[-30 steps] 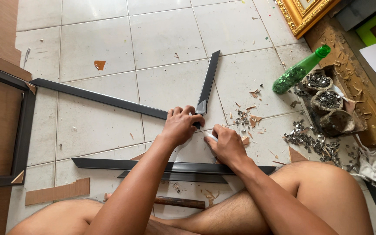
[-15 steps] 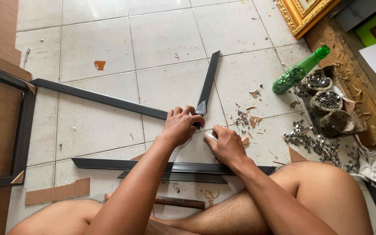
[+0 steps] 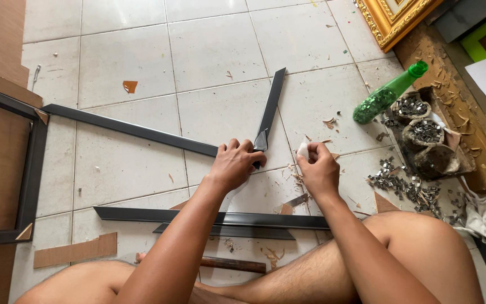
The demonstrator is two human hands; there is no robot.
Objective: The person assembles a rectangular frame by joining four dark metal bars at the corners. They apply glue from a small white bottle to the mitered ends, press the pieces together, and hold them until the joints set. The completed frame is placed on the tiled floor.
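1. The person sits on the tiled floor (image 3: 125, 50) with knees spread. The left hand (image 3: 233, 164) is closed down on the mitred corner where the long black frame strip (image 3: 130, 129) meets the short black frame strip (image 3: 271, 107), pinning the two ends together.
2. The right hand (image 3: 317, 169) is pinched shut on a small white piece (image 3: 302, 150), held just beside that corner; what the piece is, I cannot tell.
3. To my eye the step in hand is joining this corner: the strips are butted and held, and the white piece is being readied for the joint.
4. The next move, I judge, calls for the left hand to keep both strips from sliding on the smooth tile while the right brings its piece squarely onto the joint.
5. Two more black strips (image 3: 215, 218) lie across the floor in front of the legs, near the forearms, so pulling the elbows back could nudge them.
6. To the right, loose metal staples (image 3: 406, 188), filled bags of them (image 3: 426, 132) and a green bottle (image 3: 386, 95) crowd the floor. To the left stands an assembled dark frame (image 3: 32, 169). The open room lies ahead, across the bare tiles.
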